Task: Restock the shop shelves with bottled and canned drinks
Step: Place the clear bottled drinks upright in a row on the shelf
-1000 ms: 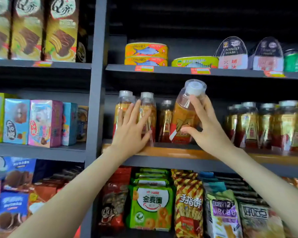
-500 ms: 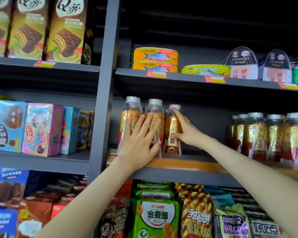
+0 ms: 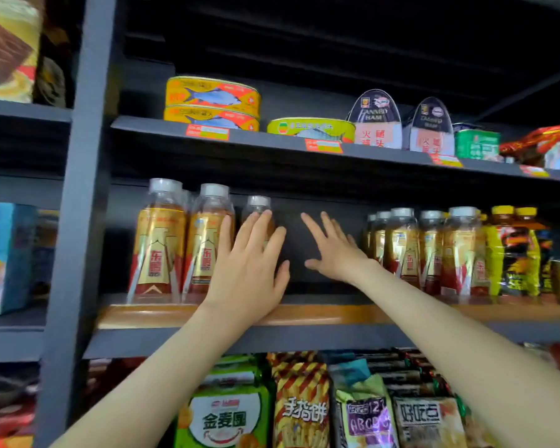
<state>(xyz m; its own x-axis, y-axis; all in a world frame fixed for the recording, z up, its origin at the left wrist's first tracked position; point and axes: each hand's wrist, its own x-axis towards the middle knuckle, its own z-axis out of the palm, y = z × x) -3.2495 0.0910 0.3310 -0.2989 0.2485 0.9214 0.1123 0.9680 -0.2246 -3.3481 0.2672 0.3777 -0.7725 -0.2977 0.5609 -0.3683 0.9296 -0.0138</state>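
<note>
On the middle shelf (image 3: pixel 304 313) stand amber drink bottles with white caps and gold-red labels. Two stand at the front left (image 3: pixel 157 240), and a third bottle (image 3: pixel 258 206) stands further back, mostly hidden behind my left hand (image 3: pixel 249 266). That hand lies flat with spread fingers against the third bottle and its neighbour. My right hand (image 3: pixel 332 248) is open with fingers apart, hovering in the dark gap to the right of that bottle, holding nothing. Another group of the same bottles (image 3: pixel 430 250) stands to the right.
Yellow-capped dark bottles (image 3: pixel 511 250) stand at the far right. Fish tins (image 3: pixel 212 103) and ham cans (image 3: pixel 377 121) fill the shelf above. Snack bags (image 3: pixel 301 405) hang below. A grey upright post (image 3: pixel 78 205) separates boxed snacks on the left.
My right hand set the tilted bottle upright behind the two front bottles, then let go and drew back to the right. My left hand slid right onto the bottles.
</note>
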